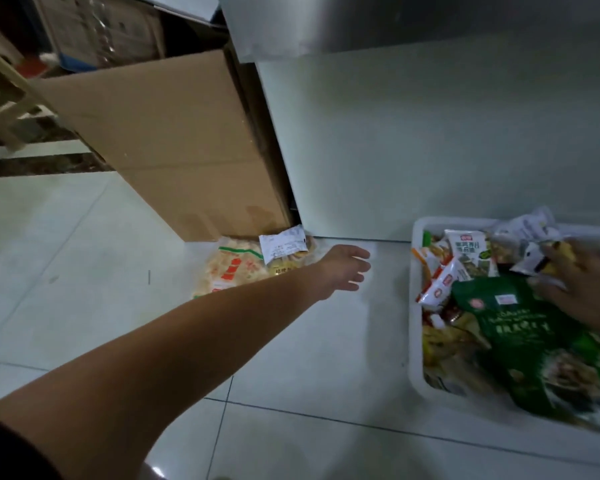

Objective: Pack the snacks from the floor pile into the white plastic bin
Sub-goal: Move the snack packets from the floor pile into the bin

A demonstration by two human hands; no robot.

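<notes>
The white plastic bin (417,341) stands on the floor at the right, heaped with snack packets, a large green bag (520,327) on top. My right hand (582,289) lies flat on the packets in the bin, fingers spread. Left on the floor by the cardboard box are a clear bag of pale crackers (232,268) and a small packet with a white label (283,245). My left hand (347,268) reaches out over the floor just right of those bags, fingers loosely extended, holding nothing.
A tall cardboard box (174,143) leans against a white cabinet side (430,140) behind the crackers. A beige plastic stool or crate (0,98) is at far left. Pale floor tiles (291,358) spread between the pile and the bin.
</notes>
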